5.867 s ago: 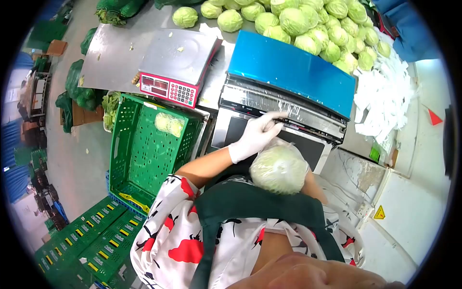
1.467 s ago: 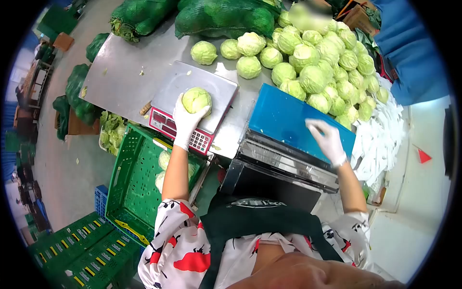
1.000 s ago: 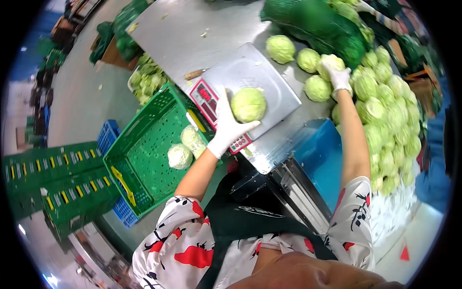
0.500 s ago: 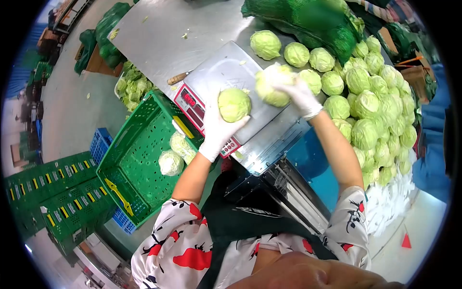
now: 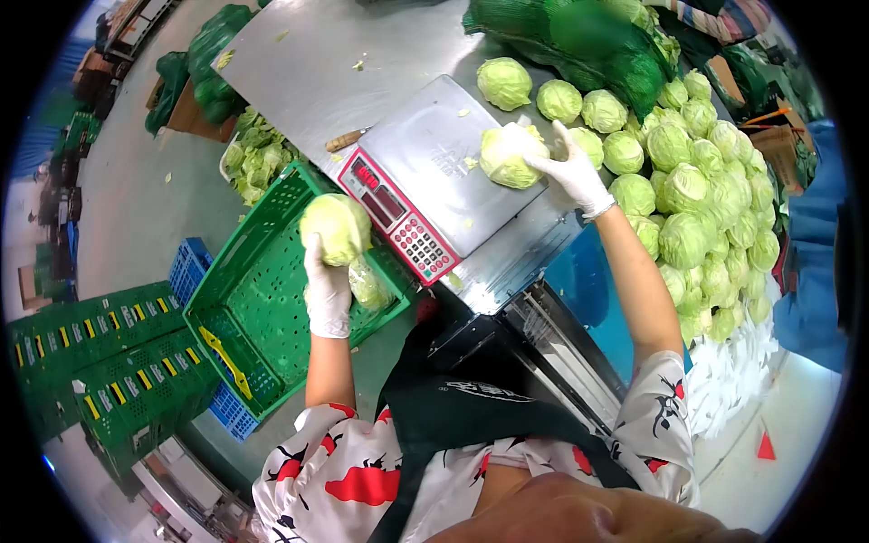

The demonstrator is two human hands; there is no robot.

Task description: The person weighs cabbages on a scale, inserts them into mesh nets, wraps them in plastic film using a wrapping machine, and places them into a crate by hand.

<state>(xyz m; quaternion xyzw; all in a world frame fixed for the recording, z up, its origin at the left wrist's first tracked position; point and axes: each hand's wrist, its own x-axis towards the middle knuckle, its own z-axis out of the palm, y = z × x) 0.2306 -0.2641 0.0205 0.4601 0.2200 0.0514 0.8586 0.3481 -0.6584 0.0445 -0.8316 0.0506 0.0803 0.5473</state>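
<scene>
My left hand (image 5: pixel 328 294), in a white glove, grips a pale green cabbage (image 5: pixel 335 226) over the green crate (image 5: pixel 243 271). Below it in the crate, a wrapped cabbage (image 5: pixel 369 284) is partly covered by my hand and forearm. My gloved right hand (image 5: pixel 577 172) holds another cabbage (image 5: pixel 510 158) at the right side of the scale's metal plate (image 5: pixel 439 136), with thumb and fingers against its right side. Whether that cabbage rests on the plate or hangs just above, I cannot tell. The scale's red-framed keypad (image 5: pixel 419 246) faces me.
A big heap of cabbages (image 5: pixel 688 190) lies to the right, beside a green mesh sack (image 5: pixel 597 54). A wooden-handled tool (image 5: pixel 346 140) lies left of the scale. Stacked green crates (image 5: pixel 136 380) stand at far left, near a bin of leaves (image 5: pixel 258 158). A striped sleeve (image 5: pixel 724 20) shows at top right.
My left hand has carried its cabbage from the scale leftward over the crate. The right hand's cabbage stays near the plate's right side, and its motion blur is gone.
</scene>
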